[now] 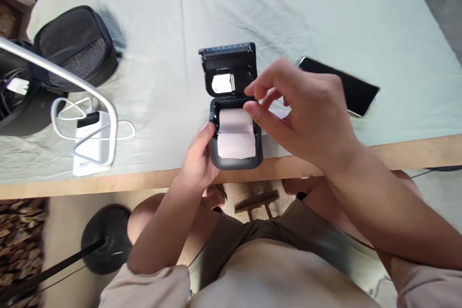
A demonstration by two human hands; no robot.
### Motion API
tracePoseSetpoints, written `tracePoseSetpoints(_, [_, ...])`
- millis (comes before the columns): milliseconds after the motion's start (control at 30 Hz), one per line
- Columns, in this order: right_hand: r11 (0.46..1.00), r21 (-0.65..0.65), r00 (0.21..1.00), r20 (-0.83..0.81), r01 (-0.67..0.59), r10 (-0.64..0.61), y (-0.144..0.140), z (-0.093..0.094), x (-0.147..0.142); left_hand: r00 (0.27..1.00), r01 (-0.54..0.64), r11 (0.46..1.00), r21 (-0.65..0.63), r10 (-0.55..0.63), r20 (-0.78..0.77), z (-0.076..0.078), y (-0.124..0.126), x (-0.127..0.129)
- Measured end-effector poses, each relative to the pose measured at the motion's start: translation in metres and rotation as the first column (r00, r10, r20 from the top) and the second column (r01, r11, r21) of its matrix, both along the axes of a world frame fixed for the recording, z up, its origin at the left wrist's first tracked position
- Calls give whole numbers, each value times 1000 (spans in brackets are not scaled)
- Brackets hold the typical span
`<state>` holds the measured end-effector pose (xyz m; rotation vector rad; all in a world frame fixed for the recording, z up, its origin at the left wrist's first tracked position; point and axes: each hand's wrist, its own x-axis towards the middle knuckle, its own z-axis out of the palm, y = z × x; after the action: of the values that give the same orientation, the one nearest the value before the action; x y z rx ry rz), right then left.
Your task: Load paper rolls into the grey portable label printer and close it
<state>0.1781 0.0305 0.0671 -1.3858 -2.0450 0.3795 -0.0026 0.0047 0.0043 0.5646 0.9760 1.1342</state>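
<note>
Black printer (234, 106): lid raised, white paper roll (235, 132) exposed.
Left hand (198, 161): grips printer's left side.
Right hand (303, 115): fingers loosely curled, empty, hiding printer's right edge.

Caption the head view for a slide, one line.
Left hand steadies an open small printer with its paper roll at the table edge; right hand hovers over it, phone beside.

A black pouch (77, 48) sat at the table's far left, a white power bank (91, 147) with a looped cable (72, 110) nearer the edge, a dark phone (346, 87) lay right
</note>
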Motion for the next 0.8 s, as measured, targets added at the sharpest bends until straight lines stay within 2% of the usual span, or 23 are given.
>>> tracePoseSetpoints(100, [995,-92,979,198,-26,44,-2,-3,-2,1000,14,1000,25,-14,-14,-2,-1,-1])
tracePoseSetpoints(200, [993,-114,899,435,5,46,-6,-4,-6,997,77,996,40,-76,-25,-3,-2,-3])
tracePoseSetpoints(367, [988,-156,805,584,-9,99,-12,7,-9,994,110,991,74,-107,-34,-3,-3,-3])
tracePoseSetpoints(533, [967,-252,777,599,-46,193,-8,12,-12,993,110,992,61,-108,-38,-2,-3,-3])
tracePoseSetpoints(667, [961,-276,799,574,-17,179,-6,7,-15,993,114,991,63,-114,-7,-3,-3,-3])
tracePoseSetpoints(733, [966,-259,854,498,-21,152,-6,8,-12,991,136,988,79,-137,6,-4,-3,-4])
tracePoseSetpoints(800, [962,-269,944,305,-44,129,-7,14,-3,992,129,987,100,-130,5,-6,-3,-4])
